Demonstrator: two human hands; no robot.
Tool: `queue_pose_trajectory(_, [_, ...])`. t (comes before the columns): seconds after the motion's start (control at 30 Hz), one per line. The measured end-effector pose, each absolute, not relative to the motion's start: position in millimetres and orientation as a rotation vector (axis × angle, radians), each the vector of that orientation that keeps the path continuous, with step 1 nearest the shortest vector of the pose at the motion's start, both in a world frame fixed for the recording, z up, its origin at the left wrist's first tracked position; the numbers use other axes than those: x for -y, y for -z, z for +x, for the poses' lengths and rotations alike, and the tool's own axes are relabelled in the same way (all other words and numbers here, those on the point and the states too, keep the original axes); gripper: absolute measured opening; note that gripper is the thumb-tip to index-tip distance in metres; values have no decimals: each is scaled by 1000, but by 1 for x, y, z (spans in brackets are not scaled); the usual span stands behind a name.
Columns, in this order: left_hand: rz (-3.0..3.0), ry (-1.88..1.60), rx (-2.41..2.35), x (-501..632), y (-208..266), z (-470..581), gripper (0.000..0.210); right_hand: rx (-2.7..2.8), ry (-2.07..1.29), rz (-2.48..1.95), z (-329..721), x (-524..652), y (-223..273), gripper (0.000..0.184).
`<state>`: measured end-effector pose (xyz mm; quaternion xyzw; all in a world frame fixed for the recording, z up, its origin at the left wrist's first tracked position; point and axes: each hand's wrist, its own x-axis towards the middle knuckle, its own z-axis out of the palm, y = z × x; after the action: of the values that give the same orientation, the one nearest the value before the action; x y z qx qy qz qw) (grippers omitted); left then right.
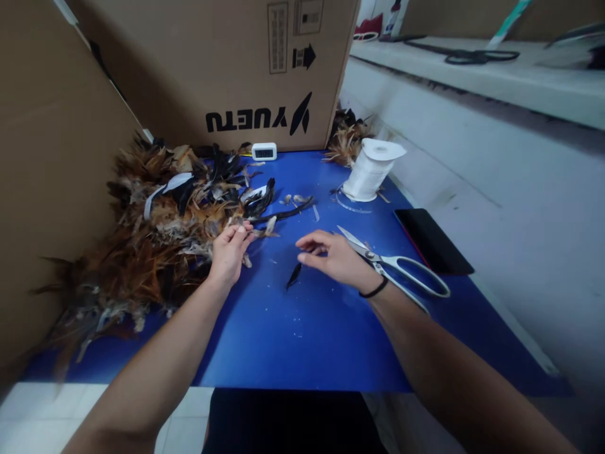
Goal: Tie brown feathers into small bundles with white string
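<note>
My left hand [230,249] is pinched on a feather at the right edge of a heap of brown and black feathers [174,221]. A pale, fluffy tuft [270,228] sticks out just past its fingertips, and a long dark feather [288,213] lies behind them. Over the middle of the blue table [283,340], my right hand [333,255] has thumb and forefinger apart, holding nothing I can see. Close below its thumb is a small black feather [293,276]; whether it touches the table I cannot tell. Scissors [378,258] with white handles lie partly behind the right hand and wrist.
At the right stands a spool of white ribbon [371,170], with a black tablet-like slab [432,241] nearer me. Cardboard boxes [179,69] wall the back and left. A small digital clock [263,151] sits before the rear box. Black scissors [477,57] rest on the ledge.
</note>
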<state>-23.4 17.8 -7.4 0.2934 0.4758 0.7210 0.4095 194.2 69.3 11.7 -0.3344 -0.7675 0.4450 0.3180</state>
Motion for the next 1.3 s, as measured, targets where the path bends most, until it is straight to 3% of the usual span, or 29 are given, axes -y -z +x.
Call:
queue_pose_trajectory(0.2, [613,-1926,-1178,-19,7,-33,11,2451,-746,-743,198,-49,-5,35])
queue_pose_trajectory(0.47, [527,-2063,-1130,-24,7,-52,13,2392,-251,-1036,149,-89,9,27])
queue_pose_trajectory(0.6, [482,-2143,-1133,-31,10,-68,9,2205,-270,-1091,134,-103,1,22])
queue_pose_trajectory(0.83, [552,-2138,-1173,-42,16,-80,7,2507,-464,-526,138,-37,-3,25])
queue_pose_trajectory(1.1, [445,-2156,-1140,-43,10,-80,7,2306,-348,-913,115,-107,16,25])
queue_pose_trajectory(1.2, [511,-2114,-1158,-40,6,-78,12,2098,-392,-894,108,-104,10,24])
queue_pose_trajectory(1.3, [662,-2030,-1168,-36,1,-73,17,2232,-452,-743,101,-73,3,20])
